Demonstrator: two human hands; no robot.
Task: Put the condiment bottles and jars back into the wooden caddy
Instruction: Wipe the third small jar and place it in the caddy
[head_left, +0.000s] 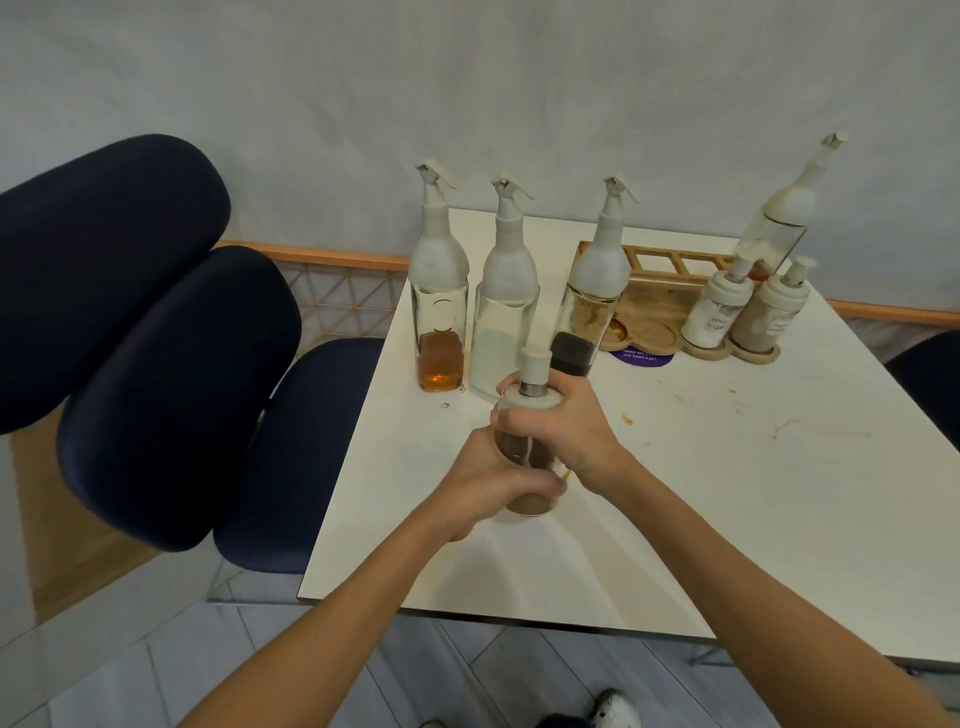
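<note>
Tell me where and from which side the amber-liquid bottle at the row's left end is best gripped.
Likely the clear glass body of the amber bottle, just below its white shoulder, approached from the left or near side. It stands upright, flat-sided and broad there, with the clear bottle close on its right; the spout on top is thin.

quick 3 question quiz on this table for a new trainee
1. True or false: the held jar is gripped by both the left hand and the right hand.
2. How many tall bottles stand on the table outside the wooden caddy? A) one B) three C) five
3. Fill in: the label on the white jar in the caddy reads "White ____".
Key: 1 true; 2 B; 3 sugar.
</note>
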